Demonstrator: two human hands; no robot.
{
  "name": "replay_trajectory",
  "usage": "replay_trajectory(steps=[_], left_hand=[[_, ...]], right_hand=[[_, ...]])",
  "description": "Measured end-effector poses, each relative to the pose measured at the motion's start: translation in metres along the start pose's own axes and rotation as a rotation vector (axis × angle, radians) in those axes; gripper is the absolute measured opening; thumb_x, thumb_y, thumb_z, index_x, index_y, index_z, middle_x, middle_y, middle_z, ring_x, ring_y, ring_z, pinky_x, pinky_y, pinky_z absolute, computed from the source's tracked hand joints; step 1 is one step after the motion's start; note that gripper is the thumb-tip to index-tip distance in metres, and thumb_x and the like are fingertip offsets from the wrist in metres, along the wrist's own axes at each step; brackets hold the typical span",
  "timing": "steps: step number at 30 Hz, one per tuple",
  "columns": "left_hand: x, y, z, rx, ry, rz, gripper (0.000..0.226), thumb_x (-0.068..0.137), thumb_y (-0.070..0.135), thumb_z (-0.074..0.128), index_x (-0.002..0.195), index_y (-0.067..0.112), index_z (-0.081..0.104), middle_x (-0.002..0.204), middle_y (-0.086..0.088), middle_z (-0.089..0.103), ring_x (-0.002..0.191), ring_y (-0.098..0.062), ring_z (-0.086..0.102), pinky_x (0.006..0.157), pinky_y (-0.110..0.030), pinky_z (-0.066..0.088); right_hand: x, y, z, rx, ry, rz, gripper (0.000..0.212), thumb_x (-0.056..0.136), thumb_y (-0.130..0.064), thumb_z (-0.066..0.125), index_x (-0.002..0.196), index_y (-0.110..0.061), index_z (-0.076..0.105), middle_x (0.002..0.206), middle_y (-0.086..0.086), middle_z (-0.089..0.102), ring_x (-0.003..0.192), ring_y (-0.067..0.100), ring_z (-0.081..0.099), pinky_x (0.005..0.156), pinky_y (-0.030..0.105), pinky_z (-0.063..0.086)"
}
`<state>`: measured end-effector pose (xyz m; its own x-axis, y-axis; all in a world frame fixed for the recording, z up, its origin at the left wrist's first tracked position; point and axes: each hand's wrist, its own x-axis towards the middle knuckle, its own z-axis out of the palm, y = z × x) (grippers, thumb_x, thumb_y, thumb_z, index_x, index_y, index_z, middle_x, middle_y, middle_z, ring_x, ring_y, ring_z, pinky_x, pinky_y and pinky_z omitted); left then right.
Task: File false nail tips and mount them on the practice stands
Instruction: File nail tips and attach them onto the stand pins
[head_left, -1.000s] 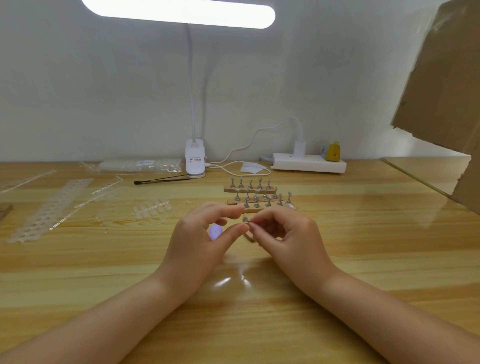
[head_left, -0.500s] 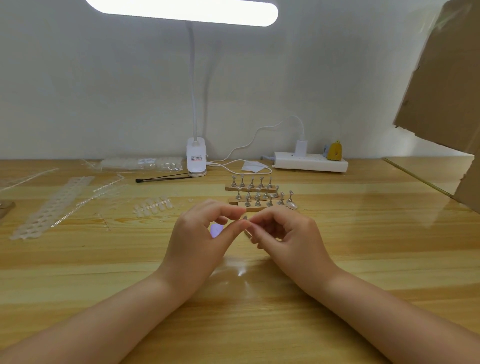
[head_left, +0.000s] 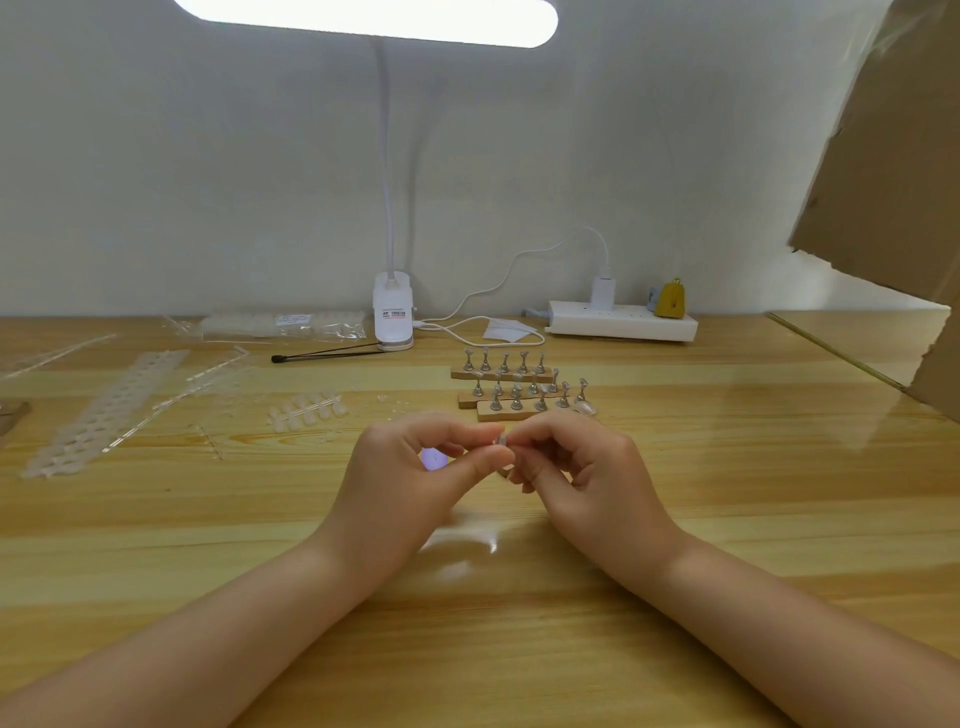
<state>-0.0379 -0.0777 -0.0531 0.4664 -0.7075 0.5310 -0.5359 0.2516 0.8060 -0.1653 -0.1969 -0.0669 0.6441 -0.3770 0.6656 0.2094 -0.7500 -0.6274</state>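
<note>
1. Left hand (head_left: 410, 478) and right hand (head_left: 582, 467) meet fingertip to fingertip above the pale wooden table (head_left: 675, 519), near centre.
2. Both hands pinch a small clear false nail tip (head_left: 502, 440) between thumb and forefinger; other fingers curled.
3. Three wooden practice stands with silver pegs (head_left: 514, 387) sit just beyond the hands.
4. Clear strip of nail tips (head_left: 306, 410) lies far left of the hands.

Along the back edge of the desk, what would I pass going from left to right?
Clear bag of nail tips → white lamp clamp → folded white paper → white power strip → small yellow object beside the plug.
</note>
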Motion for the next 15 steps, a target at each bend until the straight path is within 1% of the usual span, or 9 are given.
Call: replay_trajectory(steps=[2, 4, 7, 8, 10, 12, 15], left_hand=[[-0.0006, 0.0007, 0.0001, -0.014, -0.005, -0.006, 0.024, 0.066, 0.035, 0.075, 0.087, 0.025, 0.077, 0.079, 0.015, 0.072, 0.075, -0.001, 0.064, 0.067, -0.012, 0.046], [-0.0018, 0.0008, 0.0001, 0.019, -0.001, 0.009, 0.027, 0.067, 0.036, 0.075, 0.093, 0.029, 0.075, 0.082, 0.018, 0.071, 0.077, -0.003, 0.063, 0.069, -0.011, 0.046], [-0.0032, 0.0012, -0.0006, 0.116, 0.009, 0.029, 0.038, 0.064, 0.045, 0.074, 0.101, 0.036, 0.07, 0.087, 0.022, 0.069, 0.084, -0.006, 0.063, 0.074, -0.01, 0.045], [-0.0033, 0.0019, -0.0009, 0.127, 0.013, 0.044, 0.037, 0.065, 0.046, 0.073, 0.1, 0.036, 0.069, 0.087, 0.021, 0.069, 0.085, -0.006, 0.063, 0.074, -0.01, 0.045], [-0.0037, 0.0045, -0.0006, 0.127, 0.032, 0.087, 0.027, 0.069, 0.042, 0.072, 0.095, 0.034, 0.069, 0.084, 0.019, 0.069, 0.083, -0.003, 0.064, 0.074, -0.008, 0.044], [-0.004, 0.0075, 0.0002, 0.125, 0.057, 0.111, 0.02, 0.071, 0.04, 0.07, 0.089, 0.033, 0.069, 0.085, 0.02, 0.068, 0.08, 0.0, 0.063, 0.073, -0.007, 0.043], [-0.0043, 0.01, 0.0007, 0.119, 0.058, 0.134, 0.014, 0.074, 0.04, 0.067, 0.085, 0.032, 0.07, 0.081, 0.023, 0.068, 0.077, 0.001, 0.064, 0.069, -0.006, 0.044]], right_hand=[[0.0004, -0.0005, 0.0, 0.005, 0.005, 0.001, 0.01, 0.087, 0.002, 0.066, 0.09, -0.007, 0.068, 0.076, 0.0, 0.066, 0.07, 0.016, 0.064, 0.06, 0.043, 0.053], [0.0012, -0.0019, 0.0011, 0.033, 0.018, 0.024, 0.01, 0.088, 0.0, 0.066, 0.091, -0.01, 0.067, 0.075, 0.001, 0.066, 0.07, 0.017, 0.065, 0.062, 0.042, 0.054], [0.002, -0.0042, 0.0011, 0.039, 0.05, 0.02, 0.014, 0.088, -0.003, 0.066, 0.09, -0.017, 0.065, 0.075, -0.002, 0.066, 0.069, 0.015, 0.065, 0.064, 0.036, 0.055], [0.0022, -0.0049, 0.0007, 0.046, 0.053, 0.02, 0.015, 0.088, -0.003, 0.066, 0.09, -0.019, 0.064, 0.075, -0.002, 0.066, 0.07, 0.015, 0.066, 0.065, 0.034, 0.056], [0.0023, -0.0056, -0.0002, 0.085, 0.056, 0.037, 0.017, 0.088, -0.004, 0.065, 0.09, -0.02, 0.064, 0.076, 0.0, 0.067, 0.071, 0.016, 0.067, 0.067, 0.033, 0.057], [0.0024, -0.0061, -0.0006, 0.119, 0.06, 0.05, 0.015, 0.087, -0.004, 0.066, 0.091, -0.019, 0.065, 0.076, 0.003, 0.068, 0.072, 0.016, 0.069, 0.068, 0.032, 0.058], [0.0022, -0.0069, 0.0, 0.131, 0.055, 0.057, 0.014, 0.087, -0.003, 0.066, 0.091, -0.016, 0.066, 0.077, 0.003, 0.069, 0.073, 0.016, 0.069, 0.068, 0.031, 0.058]])
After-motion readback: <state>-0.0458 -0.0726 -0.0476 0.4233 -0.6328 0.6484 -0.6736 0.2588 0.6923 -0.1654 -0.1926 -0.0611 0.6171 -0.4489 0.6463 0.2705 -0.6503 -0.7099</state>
